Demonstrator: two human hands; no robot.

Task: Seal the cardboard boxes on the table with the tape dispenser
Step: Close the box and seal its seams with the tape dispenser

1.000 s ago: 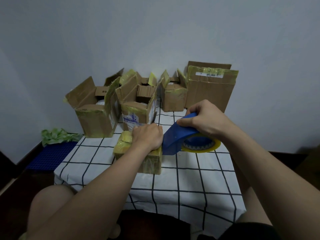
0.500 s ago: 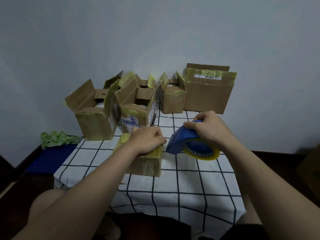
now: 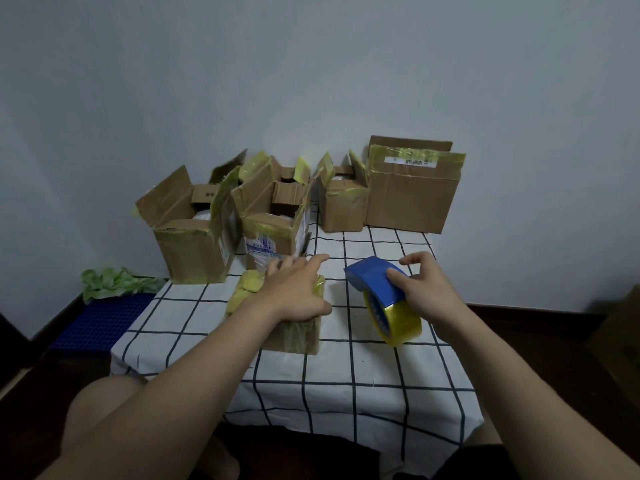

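1. Our right hand (image 3: 427, 292) has its fingers wrapped around the blue tape dispenser (image 3: 377, 280): the thumb presses on the blue cover and the other fingers curl over its far side, so the dispenser is firmly gripped.
2. Our left hand (image 3: 294, 292) lies flat and spread on the small box (image 3: 298, 336), fingers extended toward the far side. It presses down on the box and does not close around it.
3. We take the small box as our landmark. The dispenser is just to the right of it, apart from it, and it seems to be lifted a little over the checked tablecloth (image 3: 363, 375).
4. The yellow tape roll (image 3: 398, 320) hangs at the near, lower end of the dispenser, and the blue cover points away from us and slightly toward the small box. So the long axis runs from near-right to far-left, tilted.
5. Behind the small box stand four more boxes: two open boxes (image 3: 194, 244) with flaps up at the far left, another open one (image 3: 341, 206) behind, and a large box (image 3: 412, 199) at the far right.
6. We judge that the small box already carries much yellowish tape, so this step is probably the end of its sealing.
7. The next move probably calls for pushing this box aside, pulling an open box near, folding its flaps, and bringing the dispenser's front edge to the seam.
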